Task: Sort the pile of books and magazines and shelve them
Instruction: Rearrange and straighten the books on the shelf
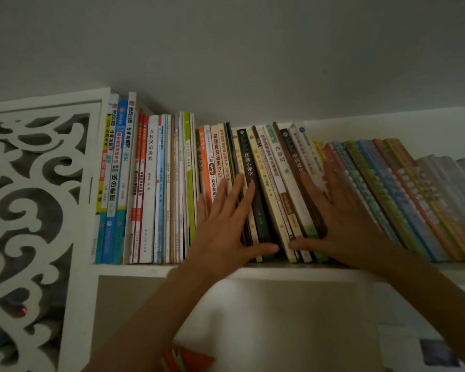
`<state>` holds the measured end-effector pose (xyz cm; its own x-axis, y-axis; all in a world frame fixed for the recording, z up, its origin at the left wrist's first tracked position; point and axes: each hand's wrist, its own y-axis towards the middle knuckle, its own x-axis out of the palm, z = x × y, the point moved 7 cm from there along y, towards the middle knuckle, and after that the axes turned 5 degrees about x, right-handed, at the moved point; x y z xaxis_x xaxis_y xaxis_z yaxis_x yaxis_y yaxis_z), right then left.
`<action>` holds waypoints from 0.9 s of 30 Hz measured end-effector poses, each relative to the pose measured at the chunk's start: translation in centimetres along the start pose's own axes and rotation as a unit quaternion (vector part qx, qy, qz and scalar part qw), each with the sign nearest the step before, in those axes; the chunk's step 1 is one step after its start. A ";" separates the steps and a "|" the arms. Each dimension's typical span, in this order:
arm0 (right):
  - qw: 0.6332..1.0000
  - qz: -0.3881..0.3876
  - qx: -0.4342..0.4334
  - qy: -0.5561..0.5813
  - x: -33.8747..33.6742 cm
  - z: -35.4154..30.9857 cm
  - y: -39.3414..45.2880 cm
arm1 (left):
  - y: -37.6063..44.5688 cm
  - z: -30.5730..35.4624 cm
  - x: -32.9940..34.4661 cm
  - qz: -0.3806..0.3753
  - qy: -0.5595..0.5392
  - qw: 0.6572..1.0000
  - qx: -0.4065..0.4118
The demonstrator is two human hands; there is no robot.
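Both hands flat on shelved books.
Our left hand (223, 224) and right hand (341, 218) press spread, straight fingers against leaning books (261, 183) on the white shelf (134, 269); nothing gripped.

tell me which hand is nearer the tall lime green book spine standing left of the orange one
Left. The left hand lies flat just right of the lime green spine; the right hand is farther right, beyond the black book.

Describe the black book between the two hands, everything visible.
The black book stands on the white shelf in the middle of the row, leaning left. Its dark spine carries white Chinese lettering and a small round emblem near the top. It looks like a paperback. Neighbouring books press against both sides. The left hand lies flat across it, thumb at its foot; the right hand rests on books further right.
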<state>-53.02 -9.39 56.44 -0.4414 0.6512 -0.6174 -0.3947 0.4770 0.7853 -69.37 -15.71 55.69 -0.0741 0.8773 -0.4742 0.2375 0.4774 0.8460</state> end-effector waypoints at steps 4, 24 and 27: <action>1.000 -0.008 0.011 -0.024 -0.1 -0.2 0.0 | 0.3 -0.5 1.4 0.015 0.036 0.999 -0.012; 0.989 -0.041 -0.058 -0.129 -0.3 2.3 -0.3 | 1.4 -0.4 1.7 0.015 0.031 0.999 0.038; 0.996 0.010 -0.058 -0.062 0.1 1.6 0.2 | 1.4 -0.4 1.6 0.030 0.047 0.998 0.042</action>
<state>-51.83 -8.28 56.64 -0.3495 0.7312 -0.5858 -0.4809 0.3966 0.7819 -69.57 -13.60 56.25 -0.1461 0.9072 -0.3946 0.3251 0.4208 0.8469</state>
